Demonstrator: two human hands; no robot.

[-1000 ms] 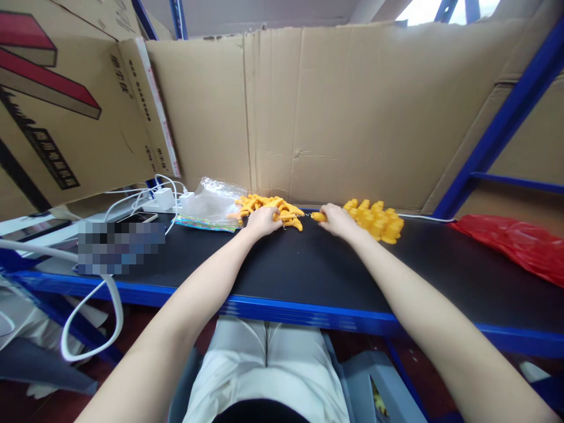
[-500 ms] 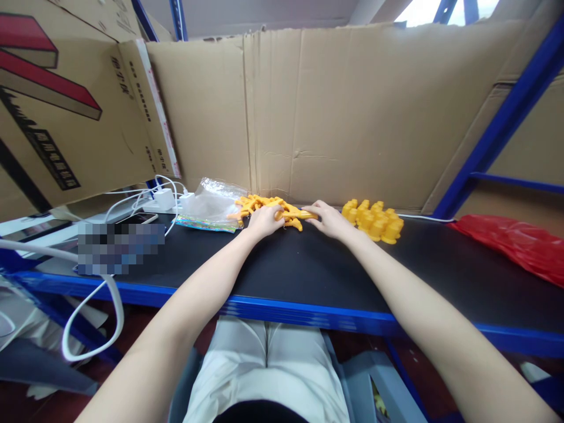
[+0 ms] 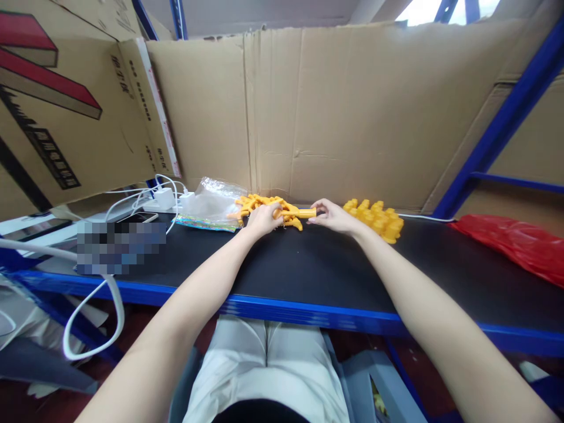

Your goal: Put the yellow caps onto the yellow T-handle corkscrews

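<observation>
The yellow stick lies nearly flat between the two hands, in front of the yellow pile. The left hand pinches its thin end. The right hand has bent fingers at the fat end; I can't tell if they squeeze it or just touch it. To do this well, I think the left hand should hold tight and stay still. The right fingers should keep in line with the stick and press gently, so it doesn't tip or slip.

Half a second ago, the right fingers were over the fat end. Now they are at its tip, and the fat end shows. The left hand is in about the same spot.

Yellow knobby pieces sit by the right wrist. The clear bag lies left of the pile, on the black table.
</observation>
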